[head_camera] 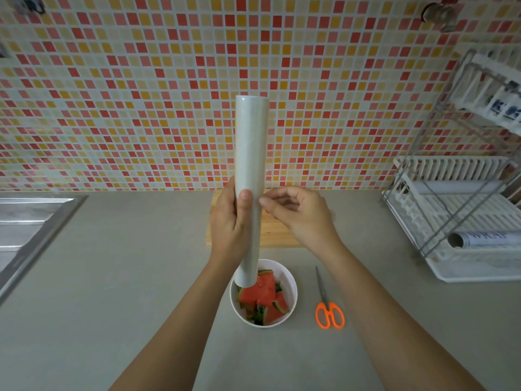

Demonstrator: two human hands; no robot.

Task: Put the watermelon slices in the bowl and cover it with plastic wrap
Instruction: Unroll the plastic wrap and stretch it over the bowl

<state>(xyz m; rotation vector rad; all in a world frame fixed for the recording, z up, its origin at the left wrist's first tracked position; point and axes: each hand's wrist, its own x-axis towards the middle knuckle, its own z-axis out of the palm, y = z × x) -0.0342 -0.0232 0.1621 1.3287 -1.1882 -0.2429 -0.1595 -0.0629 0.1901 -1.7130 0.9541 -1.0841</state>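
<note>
1. White bowl point(290, 289) sits on the grey countertop point(141, 277), near the front edge, and contains the watermelon slices point(263, 299). The bowl is uncovered.
2. Plastic wrap roll point(251, 170) is held upright above the bowl; its lower end overlaps the bowl's left rim in the head view.
3. Left hand point(227, 224) is clenched around the lower part of the roll, thumb pressed on the front face.
4. Right hand point(298, 213) has its fingertips pinched at the roll's right edge; whether film is caught between them cannot be told.
5. Orange-handled scissors point(328, 309) lie closed just right of the bowl.
6. Wooden cutting board point(277, 235) lies behind the hands.
7. Dish rack point(456, 215) stands at the right and holds a second roll point(485, 239).
8. Steel sink point(31, 224) occupies the left edge.
</note>
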